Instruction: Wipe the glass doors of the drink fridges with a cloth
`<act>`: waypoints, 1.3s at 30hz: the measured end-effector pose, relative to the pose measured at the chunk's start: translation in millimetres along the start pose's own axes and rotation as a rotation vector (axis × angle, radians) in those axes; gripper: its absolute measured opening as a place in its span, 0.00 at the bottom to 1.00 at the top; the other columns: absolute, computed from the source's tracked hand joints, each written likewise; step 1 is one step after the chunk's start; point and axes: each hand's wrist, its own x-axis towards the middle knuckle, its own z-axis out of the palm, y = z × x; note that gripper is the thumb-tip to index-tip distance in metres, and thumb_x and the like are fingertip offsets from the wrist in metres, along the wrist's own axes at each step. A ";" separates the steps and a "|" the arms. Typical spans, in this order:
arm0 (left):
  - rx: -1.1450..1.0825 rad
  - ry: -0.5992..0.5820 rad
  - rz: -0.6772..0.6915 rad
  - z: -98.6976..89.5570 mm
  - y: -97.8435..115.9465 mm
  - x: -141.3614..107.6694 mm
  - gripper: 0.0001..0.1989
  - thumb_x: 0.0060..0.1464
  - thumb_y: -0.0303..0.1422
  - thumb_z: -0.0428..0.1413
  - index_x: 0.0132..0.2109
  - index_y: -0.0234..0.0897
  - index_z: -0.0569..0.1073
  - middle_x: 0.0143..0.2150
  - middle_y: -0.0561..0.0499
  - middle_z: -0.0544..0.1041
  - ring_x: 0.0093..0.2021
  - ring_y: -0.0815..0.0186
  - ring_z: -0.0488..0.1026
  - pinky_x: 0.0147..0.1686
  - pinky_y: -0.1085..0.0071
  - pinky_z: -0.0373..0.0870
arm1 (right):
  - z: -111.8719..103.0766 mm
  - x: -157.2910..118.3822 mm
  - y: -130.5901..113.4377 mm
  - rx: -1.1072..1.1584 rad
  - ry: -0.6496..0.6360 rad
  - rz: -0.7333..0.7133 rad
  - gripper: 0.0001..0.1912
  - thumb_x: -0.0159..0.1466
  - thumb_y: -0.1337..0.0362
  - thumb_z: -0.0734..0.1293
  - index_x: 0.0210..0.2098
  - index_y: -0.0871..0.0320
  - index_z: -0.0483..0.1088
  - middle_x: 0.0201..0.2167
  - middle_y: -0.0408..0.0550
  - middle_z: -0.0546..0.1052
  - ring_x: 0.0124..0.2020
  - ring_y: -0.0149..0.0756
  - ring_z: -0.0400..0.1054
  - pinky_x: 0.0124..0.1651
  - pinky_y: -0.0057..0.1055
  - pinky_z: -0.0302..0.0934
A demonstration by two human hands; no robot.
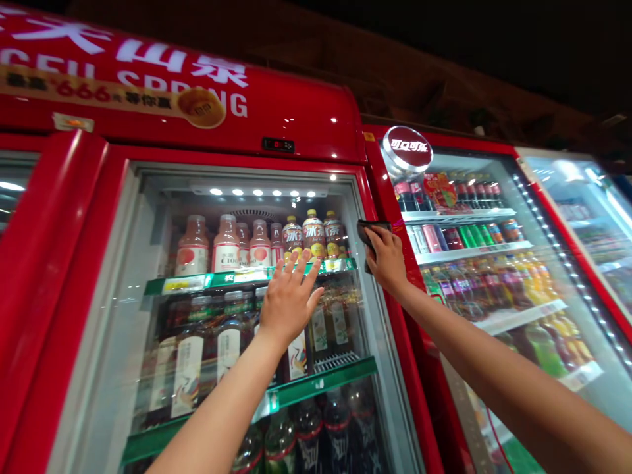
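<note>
My left hand [286, 299] is raised with its fingers spread, in front of the glass door [168, 187] of a red drinks fridge [316, 122]. Whether the palm presses on the glass I cannot tell. Behind it are pink-labelled bottles [226, 243] and yellow-labelled bottles [314, 230] on the top shelf, with white-labelled bottles [187, 362] below. At the door's upper right edge my right hand [388, 260] is closed on a dark folded cloth [371, 227], held against or very near the red frame. Part of the cloth is hidden by the fingers.
To the right stands a second fridge with a round sign [407, 149], cans [467, 236] and several rows of bottles. Another lit fridge [587, 197] is farther right. A small display [278, 145] sits above the first door. At left rises a red door frame [54, 276].
</note>
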 end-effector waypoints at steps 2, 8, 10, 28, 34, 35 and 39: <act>-0.002 -0.004 -0.002 -0.5 0.7 -0.2 0.26 0.67 0.41 0.50 0.69 0.43 0.63 0.74 0.47 0.58 0.74 0.51 0.51 0.70 0.47 0.52 | -2.5 -13.3 2.3 0.010 -0.013 -0.016 0.27 0.69 0.63 0.58 0.66 0.52 0.64 0.63 0.52 0.68 0.61 0.51 0.58 0.65 0.50 0.57; -0.013 0.003 -0.008 1.4 0.3 -1.3 0.27 0.67 0.40 0.49 0.70 0.43 0.61 0.75 0.48 0.55 0.75 0.53 0.49 0.71 0.49 0.52 | 6.6 50.1 3.9 -0.041 -0.101 0.035 0.29 0.69 0.66 0.57 0.69 0.63 0.59 0.67 0.60 0.62 0.67 0.49 0.57 0.70 0.49 0.52; -0.010 -0.014 -0.006 0.7 -0.3 -0.6 0.28 0.67 0.40 0.49 0.71 0.44 0.60 0.75 0.48 0.54 0.75 0.52 0.47 0.71 0.48 0.50 | 7.0 49.9 -2.6 -0.065 -0.101 0.025 0.29 0.70 0.65 0.56 0.69 0.64 0.58 0.69 0.59 0.61 0.70 0.51 0.52 0.72 0.52 0.48; 0.011 -0.408 -0.095 -45.1 -1.2 -17.0 0.41 0.59 0.40 0.60 0.73 0.51 0.51 0.77 0.48 0.45 0.76 0.46 0.39 0.70 0.37 0.40 | -11.5 -18.9 -48.6 -0.007 -0.232 -0.274 0.28 0.72 0.62 0.57 0.71 0.47 0.57 0.73 0.38 0.57 0.76 0.52 0.37 0.71 0.54 0.52; 0.036 -0.441 -0.091 -60.1 -2.5 -33.8 0.42 0.54 0.38 0.64 0.72 0.50 0.55 0.77 0.47 0.45 0.76 0.47 0.41 0.70 0.34 0.43 | -14.2 -5.2 -25.8 0.027 -0.147 -0.215 0.24 0.71 0.64 0.59 0.66 0.52 0.65 0.69 0.42 0.65 0.73 0.50 0.48 0.71 0.50 0.55; 0.044 -0.455 -0.101 -62.5 -2.7 -37.3 0.43 0.54 0.38 0.64 0.72 0.50 0.54 0.77 0.47 0.44 0.76 0.46 0.41 0.68 0.32 0.44 | -8.1 5.4 -33.3 0.027 -0.119 -0.156 0.24 0.71 0.64 0.58 0.66 0.55 0.66 0.69 0.45 0.65 0.73 0.51 0.48 0.71 0.50 0.54; 0.050 -0.506 -0.114 -69.5 -2.6 -45.3 0.44 0.55 0.38 0.64 0.73 0.50 0.52 0.77 0.48 0.43 0.76 0.47 0.41 0.66 0.30 0.49 | 7.2 18.6 -80.3 0.068 -0.085 -0.127 0.25 0.72 0.61 0.58 0.67 0.54 0.65 0.69 0.46 0.64 0.73 0.54 0.46 0.70 0.54 0.54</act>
